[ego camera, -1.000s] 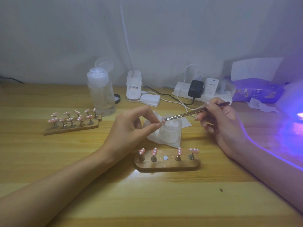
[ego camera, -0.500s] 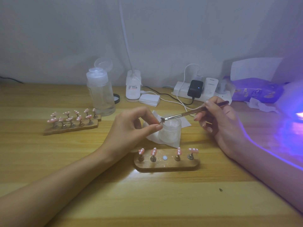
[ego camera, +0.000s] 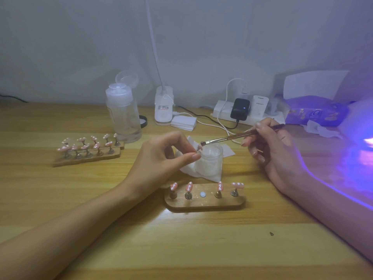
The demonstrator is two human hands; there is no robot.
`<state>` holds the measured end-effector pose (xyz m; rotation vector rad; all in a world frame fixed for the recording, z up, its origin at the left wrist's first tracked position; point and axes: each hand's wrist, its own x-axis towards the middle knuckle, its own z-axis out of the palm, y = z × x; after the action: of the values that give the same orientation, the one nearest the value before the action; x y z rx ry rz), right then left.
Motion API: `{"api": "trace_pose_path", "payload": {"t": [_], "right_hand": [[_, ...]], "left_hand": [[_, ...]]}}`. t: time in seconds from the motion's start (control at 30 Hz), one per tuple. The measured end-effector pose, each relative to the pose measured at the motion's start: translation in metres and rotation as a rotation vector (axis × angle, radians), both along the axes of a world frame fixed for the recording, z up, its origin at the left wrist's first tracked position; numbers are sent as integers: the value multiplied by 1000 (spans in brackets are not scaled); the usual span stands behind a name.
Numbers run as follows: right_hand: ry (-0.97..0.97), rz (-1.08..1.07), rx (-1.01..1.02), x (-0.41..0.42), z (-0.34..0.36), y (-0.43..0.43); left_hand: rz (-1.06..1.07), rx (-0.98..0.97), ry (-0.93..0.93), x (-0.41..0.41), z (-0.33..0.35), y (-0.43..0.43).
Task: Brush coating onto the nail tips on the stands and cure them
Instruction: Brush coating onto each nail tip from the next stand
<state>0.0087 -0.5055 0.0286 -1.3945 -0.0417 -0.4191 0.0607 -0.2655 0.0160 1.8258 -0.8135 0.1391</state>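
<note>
My left hand pinches a small pegged nail tip between thumb and fingers, just left of the frosted jar. My right hand grips a thin brush whose bristles hover above the jar's rim, close to the held tip. In front of the jar a wooden stand carries several pink nail tips on pegs, with one middle slot bare. A second wooden stand with several pink tips sits at the left.
A clear pump bottle stands behind the left stand. A lamp base, a power strip with chargers and cables lie at the back. A glowing purple curing lamp and a purple packet are at the right. White tissue lies under the jar.
The brush tip has lifted slightly off the held nail tip and now hovers over the jar. My left hand has stayed almost in place.
</note>
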Motion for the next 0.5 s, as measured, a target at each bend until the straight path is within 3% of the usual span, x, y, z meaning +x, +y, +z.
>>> {"api": "trace_pose_path", "payload": {"t": [0.5], "right_hand": [[56, -33, -32, 0, 0, 2]], "left_hand": [[-15, -6, 12, 0, 0, 0]]}}
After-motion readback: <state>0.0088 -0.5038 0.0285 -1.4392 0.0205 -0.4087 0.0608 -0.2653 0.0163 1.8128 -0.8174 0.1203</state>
